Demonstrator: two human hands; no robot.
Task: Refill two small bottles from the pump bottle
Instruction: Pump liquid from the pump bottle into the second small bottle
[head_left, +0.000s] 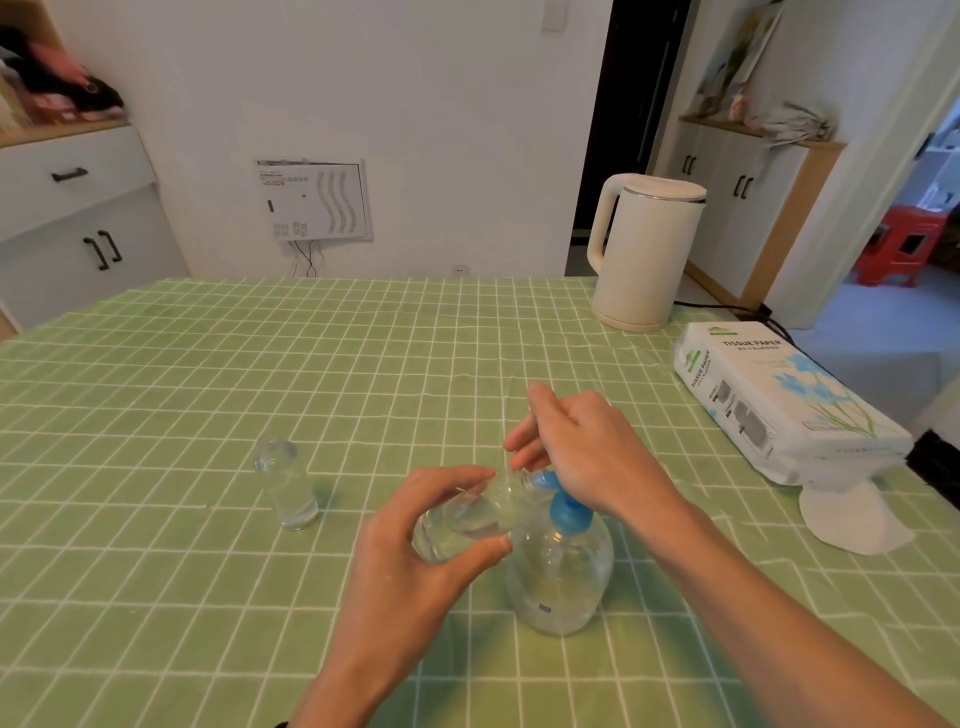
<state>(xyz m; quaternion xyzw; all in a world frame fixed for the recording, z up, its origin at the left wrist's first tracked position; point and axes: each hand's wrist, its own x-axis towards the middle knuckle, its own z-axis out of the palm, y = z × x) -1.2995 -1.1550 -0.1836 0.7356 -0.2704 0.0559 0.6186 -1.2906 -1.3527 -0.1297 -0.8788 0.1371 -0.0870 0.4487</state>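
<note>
domestic premises, dining area of a home. evidence: green checked tablecloth (260, 364) over the work surface; cream electric kettle (644, 260) at 1 o'clock; pack of tissue paper (779, 410) at 3 o'clock; white drawer-and-door cabinets (78, 223) at 10 o'clock; red plastic stool (898, 249) at 2 o'clock.

Both forearms bare. The left hand (431, 540) comes in from bottom centre, its fingers (457, 475) and thumb curled round a small bottle (467, 519) held tilted on its side. The right hand (587, 447) comes in from lower right, palm down on the pump head (569, 512), fingers (524, 439) loosely bent and gripping nothing. The 2 hands are close together; contact cannot be told.
</note>
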